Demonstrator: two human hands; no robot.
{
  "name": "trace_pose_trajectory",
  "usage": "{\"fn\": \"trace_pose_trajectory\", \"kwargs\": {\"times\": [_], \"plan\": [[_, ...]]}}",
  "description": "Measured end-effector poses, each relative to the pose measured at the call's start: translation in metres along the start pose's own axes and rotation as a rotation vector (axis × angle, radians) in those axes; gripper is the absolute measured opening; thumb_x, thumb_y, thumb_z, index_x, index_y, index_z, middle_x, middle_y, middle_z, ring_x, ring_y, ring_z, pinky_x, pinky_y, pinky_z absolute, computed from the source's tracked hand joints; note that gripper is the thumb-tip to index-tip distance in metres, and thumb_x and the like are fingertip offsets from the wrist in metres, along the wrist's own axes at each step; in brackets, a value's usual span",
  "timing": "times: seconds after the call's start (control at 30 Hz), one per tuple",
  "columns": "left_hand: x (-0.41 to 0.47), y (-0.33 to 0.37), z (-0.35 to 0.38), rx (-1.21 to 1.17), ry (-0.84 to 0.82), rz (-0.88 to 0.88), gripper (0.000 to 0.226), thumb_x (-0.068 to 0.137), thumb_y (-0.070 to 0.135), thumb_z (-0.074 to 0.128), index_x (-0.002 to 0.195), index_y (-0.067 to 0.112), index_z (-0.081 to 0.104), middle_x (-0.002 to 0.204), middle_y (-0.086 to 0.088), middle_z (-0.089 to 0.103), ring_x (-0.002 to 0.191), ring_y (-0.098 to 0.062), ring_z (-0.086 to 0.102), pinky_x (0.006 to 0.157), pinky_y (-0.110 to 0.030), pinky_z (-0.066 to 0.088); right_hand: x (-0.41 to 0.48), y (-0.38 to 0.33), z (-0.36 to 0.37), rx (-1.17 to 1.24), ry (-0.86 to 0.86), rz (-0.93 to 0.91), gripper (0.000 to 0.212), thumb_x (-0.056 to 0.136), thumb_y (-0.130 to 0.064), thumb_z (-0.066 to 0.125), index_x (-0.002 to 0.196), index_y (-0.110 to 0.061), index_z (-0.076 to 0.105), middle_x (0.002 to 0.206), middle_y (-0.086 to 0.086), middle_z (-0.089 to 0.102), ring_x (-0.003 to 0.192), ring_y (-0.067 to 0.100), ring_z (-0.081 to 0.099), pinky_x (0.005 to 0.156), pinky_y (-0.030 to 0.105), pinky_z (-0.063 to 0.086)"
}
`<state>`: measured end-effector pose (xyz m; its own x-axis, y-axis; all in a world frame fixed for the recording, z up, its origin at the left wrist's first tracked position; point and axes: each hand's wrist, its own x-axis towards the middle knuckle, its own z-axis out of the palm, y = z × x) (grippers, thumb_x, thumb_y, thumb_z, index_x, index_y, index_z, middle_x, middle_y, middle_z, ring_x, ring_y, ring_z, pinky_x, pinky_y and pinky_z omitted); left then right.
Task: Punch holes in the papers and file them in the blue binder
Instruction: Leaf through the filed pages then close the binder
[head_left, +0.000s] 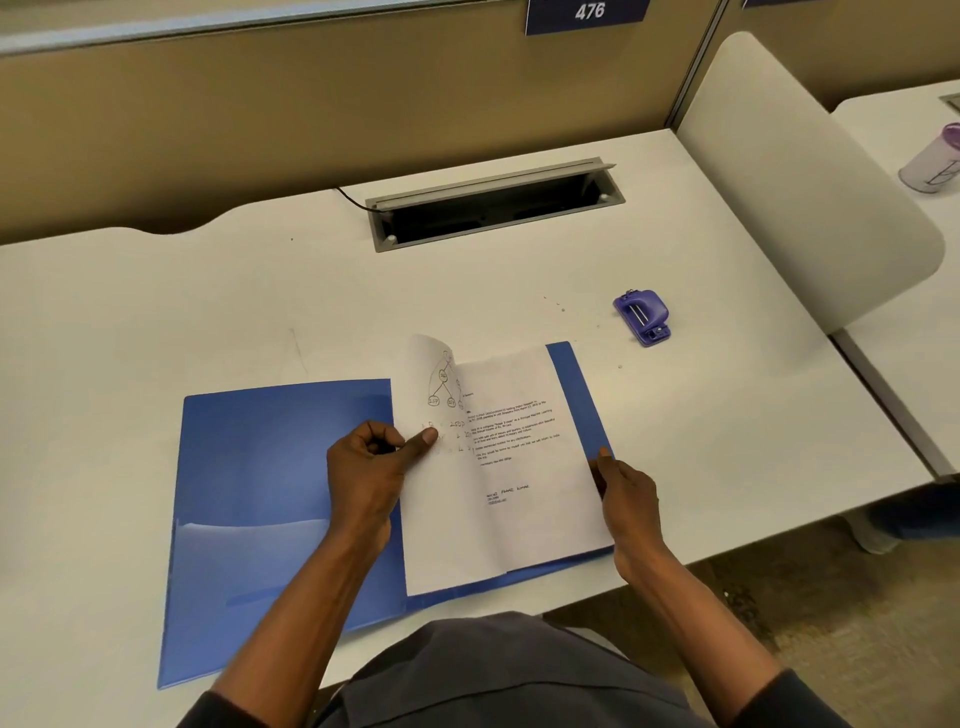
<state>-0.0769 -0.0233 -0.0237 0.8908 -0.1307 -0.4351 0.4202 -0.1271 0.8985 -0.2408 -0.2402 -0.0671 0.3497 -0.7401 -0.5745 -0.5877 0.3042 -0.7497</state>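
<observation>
Since the papers (519, 519) are thin and limp, I judge they will curl and slide; best taken at the edges. Left hand (363, 467) pinches the curled top sheet, right hand (628, 499) grips the right edge. They lie on the open blue binder (270, 467), lower centre, on the counter (156, 312). Count: two sheets seen (more may hide), one binder, one hole punch (642, 317).

The person wears dark charcoal long sleeves pushed up above bare forearms. The left sleeve (210, 711) bunches right at the front edge of the desk (156, 312), and the right sleeve (795, 699) lies off the desk, nearer than that edge. Between them, just off the same edge, a plain dark grey garment (493, 675) shows long soft creases.
</observation>
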Motion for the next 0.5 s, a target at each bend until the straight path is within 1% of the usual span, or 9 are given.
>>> {"fn": "trace_pose_trajectory", "kwargs": {"times": [0.07, 0.1, 0.13, 0.17, 0.23, 0.3, 0.37, 0.43, 0.5], "plan": [[-0.001, 0.002, 0.004, 0.022, -0.001, 0.026, 0.035, 0.074, 0.018, 0.095, 0.071, 0.011, 0.061, 0.068, -0.003, 0.064, 0.066, -0.014, 0.063, 0.066, -0.032, 0.057, 0.001, 0.001, 0.000, -0.004, 0.015, -0.018, 0.049, 0.106, -0.051, 0.043, 0.098, -0.011, 0.070, 0.096, 0.004, 0.071, 0.091, 0.025, 0.065, 0.073, 0.032, 0.050], [-0.002, 0.004, 0.007, 0.030, 0.002, 0.033, 0.035, 0.074, 0.019, 0.094, 0.071, 0.011, 0.061, 0.065, 0.000, 0.064, 0.064, -0.011, 0.064, 0.064, -0.029, 0.057, 0.002, 0.002, 0.000, -0.008, 0.024, -0.022, 0.048, 0.106, -0.052, 0.044, 0.104, -0.012, 0.069, 0.102, 0.005, 0.070, 0.096, 0.026, 0.064, 0.077, 0.034, 0.050], [-0.004, 0.006, 0.010, 0.023, 0.000, 0.035, 0.035, 0.076, 0.019, 0.093, 0.071, 0.010, 0.060, 0.066, -0.001, 0.066, 0.066, -0.013, 0.069, 0.063, -0.029, 0.059, 0.004, 0.003, 0.000, -0.012, 0.035, -0.021, 0.047, 0.105, -0.054, 0.045, 0.111, -0.012, 0.067, 0.109, 0.006, 0.069, 0.101, 0.027, 0.063, 0.084, 0.035, 0.049], [-0.006, 0.007, 0.012, 0.010, -0.008, 0.032, 0.036, 0.078, 0.020, 0.092, 0.071, 0.009, 0.058, 0.070, -0.008, 0.070, 0.071, -0.019, 0.075, 0.062, -0.031, 0.062, 0.005, 0.003, 0.000, -0.014, 0.044, -0.015, 0.048, 0.104, -0.056, 0.046, 0.117, -0.013, 0.065, 0.115, 0.006, 0.067, 0.107, 0.028, 0.062, 0.091, 0.037, 0.048], [-0.010, 0.010, 0.015, -0.004, -0.030, 0.027, 0.038, 0.083, 0.025, 0.088, 0.073, 0.007, 0.055, 0.079, -0.022, 0.076, 0.077, -0.030, 0.080, 0.063, -0.035, 0.065, 0.006, 0.004, 0.000, -0.016, 0.053, -0.009, 0.052, 0.102, -0.059, 0.047, 0.123, -0.014, 0.061, 0.120, 0.007, 0.066, 0.112, 0.029, 0.061, 0.096, 0.039, 0.048], [-0.014, 0.012, 0.016, -0.013, -0.046, 0.028, 0.040, 0.087, 0.034, 0.083, 0.079, 0.003, 0.059, 0.082, -0.019, 0.080, 0.076, -0.030, 0.081, 0.061, -0.034, 0.064, 0.007, 0.005, 0.000, -0.009, 0.059, -0.006, 0.053, 0.101, -0.061, 0.046, 0.125, -0.016, 0.060, 0.120, 0.006, 0.066, 0.111, 0.028, 0.062, 0.094, 0.039, 0.048], [-0.015, 0.013, 0.014, -0.002, -0.014, 0.023, 0.046, 0.088, 0.040, 0.080, 0.084, -0.003, 0.063, 0.081, -0.015, 0.080, 0.074, -0.026, 0.080, 0.060, -0.031, 0.064, 0.008, 0.006, -0.002, 0.005, 0.055, -0.004, 0.053, 0.101, -0.062, 0.045, 0.125, -0.016, 0.061, 0.118, 0.005, 0.067, 0.109, 0.027, 0.063, 0.093, 0.040, 0.050], [-0.012, 0.010, 0.010, 0.005, 0.036, 0.007, 0.043, 0.090, 0.036, 0.081, 0.079, -0.001, 0.062, 0.078, -0.014, 0.080, 0.073, -0.025, 0.080, 0.060, -0.029, 0.063, 0.009, 0.006, -0.003, 0.007, 0.045, -0.007, 0.055, 0.101, -0.063, 0.043, 0.122, -0.017, 0.062, 0.116, 0.005, 0.068, 0.107, 0.027, 0.064, 0.093, 0.042, 0.052], [-0.006, 0.006, 0.002, 0.022, 0.081, -0.005, 0.038, 0.091, 0.029, 0.082, 0.074, 0.004, 0.058, 0.076, -0.013, 0.079, 0.072, -0.025, 0.079, 0.059, -0.027, 0.062, 0.008, 0.006, -0.003, 0.000, 0.041, -0.015, 0.056, 0.101, -0.064, 0.040, 0.119, -0.017, 0.064, 0.113, 0.004, 0.068, 0.105, 0.026, 0.064, 0.088, 0.040, 0.048]]}}
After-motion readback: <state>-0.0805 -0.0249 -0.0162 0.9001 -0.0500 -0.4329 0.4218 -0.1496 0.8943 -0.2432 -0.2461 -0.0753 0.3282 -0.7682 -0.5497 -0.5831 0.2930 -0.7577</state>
